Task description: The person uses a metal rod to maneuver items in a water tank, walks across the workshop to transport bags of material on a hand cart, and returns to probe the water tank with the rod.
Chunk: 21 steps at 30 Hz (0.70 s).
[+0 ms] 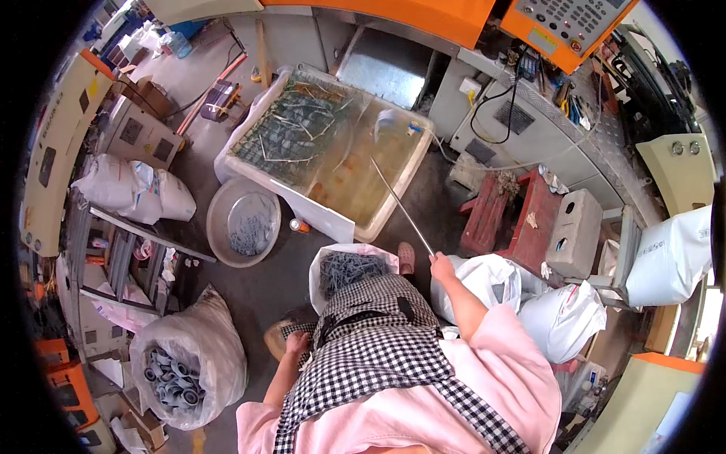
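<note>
My right hand is wrapped round the near end of a long thin metal rod. The rod's far end reaches over the murky water in a large white tub. Dark netting with pale thin strips lies in the tub's left part. At my left side, my left hand rests by the checked apron, its fingers bent down against dark checked cloth; whether they hold it is too small to tell. A white bag of thin grey parts stands at my lap.
A round basin with grey pieces and a can stand left of the tub. A sack of grey rings is at lower left. Red stools and white sacks stand right. An orange-edged machine spans the far side.
</note>
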{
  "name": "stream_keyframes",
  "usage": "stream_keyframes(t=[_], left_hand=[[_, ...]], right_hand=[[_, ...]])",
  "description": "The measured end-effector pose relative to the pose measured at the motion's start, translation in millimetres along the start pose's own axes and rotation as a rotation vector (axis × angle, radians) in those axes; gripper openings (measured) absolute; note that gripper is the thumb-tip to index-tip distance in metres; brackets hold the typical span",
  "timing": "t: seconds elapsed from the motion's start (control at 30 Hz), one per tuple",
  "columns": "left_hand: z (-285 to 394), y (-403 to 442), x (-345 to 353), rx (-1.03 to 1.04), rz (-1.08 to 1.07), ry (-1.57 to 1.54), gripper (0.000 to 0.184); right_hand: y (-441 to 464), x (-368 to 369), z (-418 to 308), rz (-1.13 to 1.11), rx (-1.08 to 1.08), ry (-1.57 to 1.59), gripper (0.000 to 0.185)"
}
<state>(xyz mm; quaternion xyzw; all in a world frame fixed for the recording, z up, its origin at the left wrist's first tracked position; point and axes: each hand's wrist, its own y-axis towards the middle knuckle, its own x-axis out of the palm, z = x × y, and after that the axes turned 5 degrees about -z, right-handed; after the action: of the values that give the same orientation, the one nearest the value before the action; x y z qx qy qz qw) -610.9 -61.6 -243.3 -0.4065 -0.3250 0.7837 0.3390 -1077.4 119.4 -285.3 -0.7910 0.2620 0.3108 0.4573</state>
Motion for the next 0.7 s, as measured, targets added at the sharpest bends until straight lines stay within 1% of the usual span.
stream_keyframes(t=[0.03,0.07,0.13,0.17,0.2,0.23,0.3,0.33,0.37,0.43,0.47,0.53,0.57,0.63,0.7], left_hand=[[4,-1,-1,-0.017,-0.026,0.046,0.027],[-1,5,-1,-0.017,-0.028,0.216,0.030],[-17,21,4,-0.025,-0.036,0.260,0.031],[-8,17,3,-0.016,-0.037,0.299,0.033],[0,9,7,-0.080,0.030,0.121,0.032],[-4,14,9,-0.091,0.025,0.124,0.032],[-18,28,14,-0.102,-0.090,0.111,0.029],[20,10,11,-0.096,-0.081,0.163,0.026],[13,15,16,-0.105,-0.084,0.162,0.026],[6,27,28,-0.166,-0.094,-0.083,0.024],[4,31,32,-0.175,-0.095,-0.088,0.024],[2,40,39,-0.136,-0.124,-0.075,0.023],[1,42,43,-0.148,-0.121,-0.080,0.023],[1,48,50,-0.074,-0.114,-0.129,0.023],[27,42,50,-0.066,-0.108,-0.113,0.023]], right_hand=[[5,-3,-2,0.014,-0.021,-0.003,0.029],[8,-6,-5,0.030,-0.024,0.001,0.028],[15,-11,-8,0.046,-0.049,0.007,0.028],[17,-16,-10,0.040,-0.060,-0.005,0.029],[19,-21,-11,0.031,-0.042,-0.001,0.029],[19,-28,-15,0.023,-0.023,0.001,0.029],[24,-38,-19,0.045,-0.003,0.023,0.028],[29,-45,-22,0.055,0.004,0.031,0.028],[35,-51,-25,0.064,0.010,0.039,0.028],[55,-59,-26,0.048,0.012,0.030,0.028],[66,-62,-26,0.054,-0.009,0.005,0.027],[90,-67,-28,0.050,-0.031,-0.057,0.027],[101,-70,-29,0.038,-0.034,-0.061,0.027],[121,-76,-33,0.024,-0.090,-0.140,0.028],[131,-88,-46,-0.009,-0.067,-0.177,0.028]])
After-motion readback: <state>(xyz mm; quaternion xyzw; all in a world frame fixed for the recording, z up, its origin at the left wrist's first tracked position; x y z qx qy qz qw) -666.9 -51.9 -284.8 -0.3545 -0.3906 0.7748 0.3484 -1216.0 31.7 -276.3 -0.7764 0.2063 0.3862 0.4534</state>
